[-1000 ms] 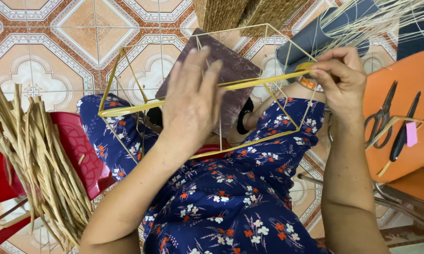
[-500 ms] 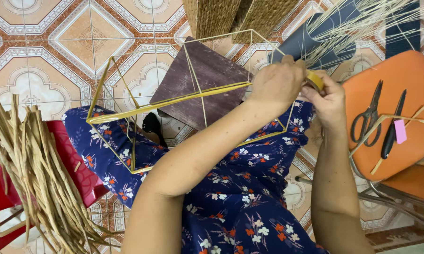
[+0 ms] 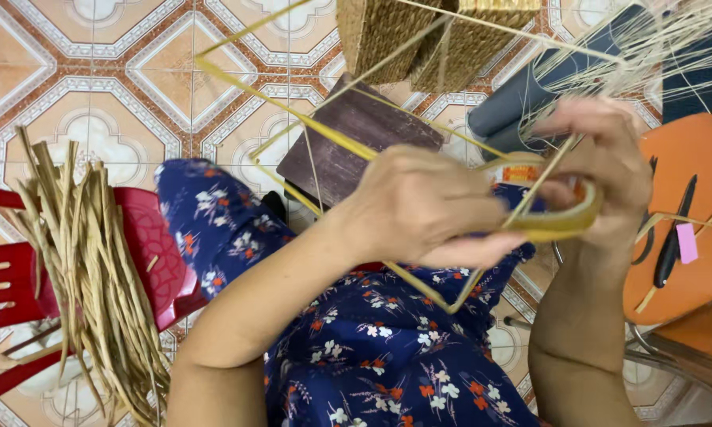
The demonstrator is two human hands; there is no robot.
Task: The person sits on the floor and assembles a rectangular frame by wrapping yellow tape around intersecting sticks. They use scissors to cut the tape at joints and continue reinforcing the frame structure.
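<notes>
A red stool stands at 9 o'clock, its seat edge jutting toward the lap; a bundle of dried reed strips lies across it and spills over toward 7 o'clock. Between stool and knee only a narrow strip of tiled floor shows, while the floor from 10 to 12 o'clock lies open.

In the middle a thin yellow wire frame stretches from 11 o'clock down to the lap. Its rods are straight, slim and wrapped in yellow tape, meeting at a corner near 6 o'clock of the hands. A dark brown board lies on the floor behind the frame, and two woven baskets sit at 12 o'clock; what is in them cannot be seen.

The left hand reaches across at centre, fingers pressed together and curled, thumb underneath, pinching a frame rod beside the tape. The right hand at 3 o'clock holds a roll of yellow tape, fingers curled over its top and thumb pinching its near side. The hands almost touch.

Loose pale fibres fan out at 1 o'clock over a grey roll. At the right edge an orange chair carries black scissors, close to the right wrist.
</notes>
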